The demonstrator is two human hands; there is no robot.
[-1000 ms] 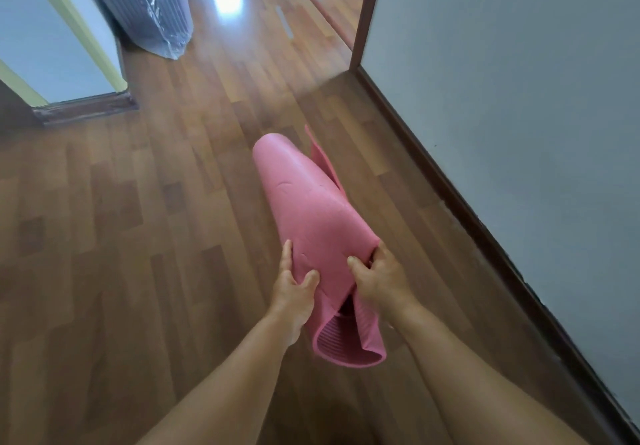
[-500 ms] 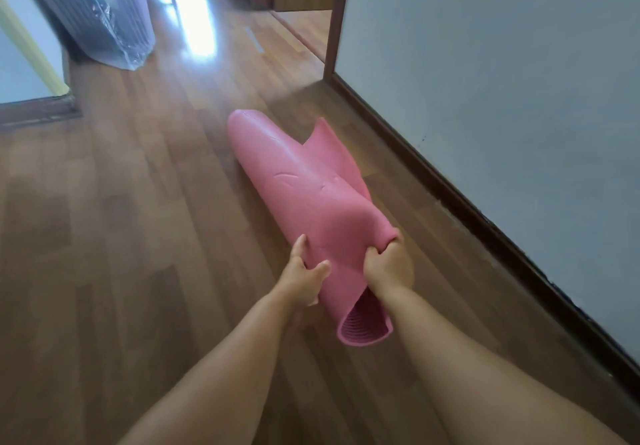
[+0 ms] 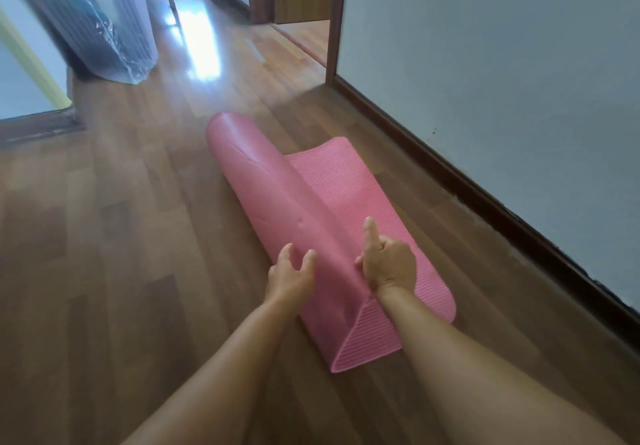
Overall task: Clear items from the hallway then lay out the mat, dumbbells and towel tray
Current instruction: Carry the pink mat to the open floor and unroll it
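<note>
A pink exercise mat [image 3: 277,195] lies on the wooden hallway floor [image 3: 121,254], partly unrolled. Its ribbed flat end [image 3: 349,198] spreads to the right, toward the wall, and the roll sits on the left of it. My left hand [image 3: 291,275] touches the near end of the roll with spread, relaxed fingers. My right hand [image 3: 388,261] rests on the ribbed flat part, right against the roll, its index finger straight and the other fingers loosely curled. Neither hand grips the mat. No dumbbells or towel tray are in view.
A grey wall with a dark skirting board [image 3: 467,185] runs along the right. Something wrapped in clear plastic [image 3: 104,29] leans at the far left. A doorway [image 3: 301,18] opens at the far right, and bare floor stretches left of the mat.
The mat went from being held up in both hands down onto the floor, and its free end has opened out to the right. Both hands have let go of their grip.
</note>
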